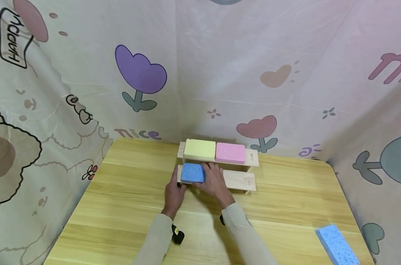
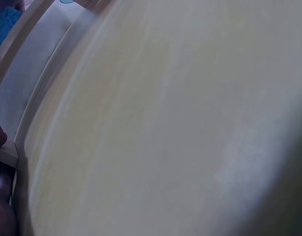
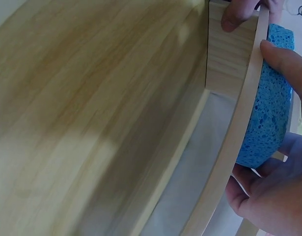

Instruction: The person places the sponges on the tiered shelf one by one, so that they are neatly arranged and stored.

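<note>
Beige sleeves point(image 1: 152, 239) are being stretched over the counter point(image 1: 121, 206) — a blue sponge point(image 1: 192, 173) on the front stand point(image 1: 238, 179) is being grasped by fingers point(image 1: 208, 168) of the right hand point(image 1: 215, 181), the stand's left end by the left hand point(image 1: 174, 196).

Gripping a blue porous sponge point(image 3: 266, 115) on a pale wooden shelf point(image 3: 217, 172)

Holding it in the right hand point(image 3: 283, 191), with thumb near its upper end and fingers at its lower. Clasping the shelf's upper end with the left hand point(image 3: 239, 14), touching the leg panel point(image 3: 229, 56). Showing wood-grained tabletop point(image 3: 82, 98) at left, partly shaded.
</note>
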A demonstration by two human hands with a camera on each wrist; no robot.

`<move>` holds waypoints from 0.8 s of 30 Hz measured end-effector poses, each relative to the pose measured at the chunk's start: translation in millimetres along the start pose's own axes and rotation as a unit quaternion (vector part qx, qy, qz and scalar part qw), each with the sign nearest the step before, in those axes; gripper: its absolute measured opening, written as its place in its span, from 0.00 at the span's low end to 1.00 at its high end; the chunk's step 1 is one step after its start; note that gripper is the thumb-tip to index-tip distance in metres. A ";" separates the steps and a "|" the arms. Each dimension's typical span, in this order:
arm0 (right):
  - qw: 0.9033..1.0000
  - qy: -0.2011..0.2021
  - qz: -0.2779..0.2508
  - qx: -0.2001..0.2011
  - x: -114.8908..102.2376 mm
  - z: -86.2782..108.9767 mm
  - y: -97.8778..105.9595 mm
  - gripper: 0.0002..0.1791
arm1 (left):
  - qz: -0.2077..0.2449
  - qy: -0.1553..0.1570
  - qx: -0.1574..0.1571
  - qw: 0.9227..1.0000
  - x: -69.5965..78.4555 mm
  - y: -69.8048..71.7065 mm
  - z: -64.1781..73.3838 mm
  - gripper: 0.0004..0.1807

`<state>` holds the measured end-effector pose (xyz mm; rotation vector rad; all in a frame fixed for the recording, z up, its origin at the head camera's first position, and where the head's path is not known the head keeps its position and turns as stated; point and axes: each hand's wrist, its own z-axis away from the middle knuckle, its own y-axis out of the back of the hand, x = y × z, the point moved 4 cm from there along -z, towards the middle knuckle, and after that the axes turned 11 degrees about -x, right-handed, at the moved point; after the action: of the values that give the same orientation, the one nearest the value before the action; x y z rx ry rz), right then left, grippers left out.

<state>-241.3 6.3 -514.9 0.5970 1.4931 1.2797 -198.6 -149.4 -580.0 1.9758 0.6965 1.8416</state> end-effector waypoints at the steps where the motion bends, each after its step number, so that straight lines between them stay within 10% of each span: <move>1: 1.000 -0.001 0.002 -0.001 0.0 0.0 0.2 0.44 | 0.001 -0.001 0.000 1.000 0.4 0.2 0.1 0.45; 24: 1.000 -0.005 -0.006 -0.020 1.5 0.5 1.2 0.45 | 0.017 0.007 -0.006 1.000 -0.2 -1.5 0.2 0.45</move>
<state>-241.7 8.2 -514.3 0.5657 1.4574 1.2921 -198.6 -148.3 -581.1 1.9805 0.6599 1.8769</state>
